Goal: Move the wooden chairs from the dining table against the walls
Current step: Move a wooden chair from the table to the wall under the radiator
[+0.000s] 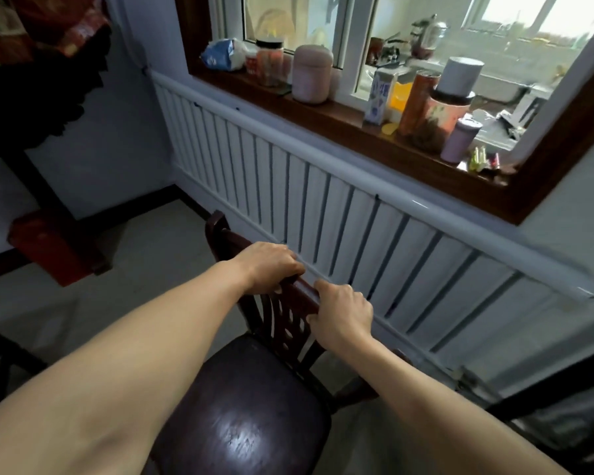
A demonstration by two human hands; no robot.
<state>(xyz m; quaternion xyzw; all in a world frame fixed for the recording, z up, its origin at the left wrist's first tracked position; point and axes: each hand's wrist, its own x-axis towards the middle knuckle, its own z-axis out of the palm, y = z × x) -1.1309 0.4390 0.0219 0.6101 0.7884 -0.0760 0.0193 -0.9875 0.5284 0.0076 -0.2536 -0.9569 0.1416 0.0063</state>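
With both arms stretched forward, my left hand (268, 267) and right hand (343, 311) curl tightly over the top rail of the dark wooden chair (254, 399), whose back stands near the white radiator (323, 193) below the windowsill (323, 114).

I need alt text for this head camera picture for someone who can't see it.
Both hands, left hand and right hand, grip the top rail of a dark wooden chair facing a white radiator. Above, a windowsill holds jars and cartons.
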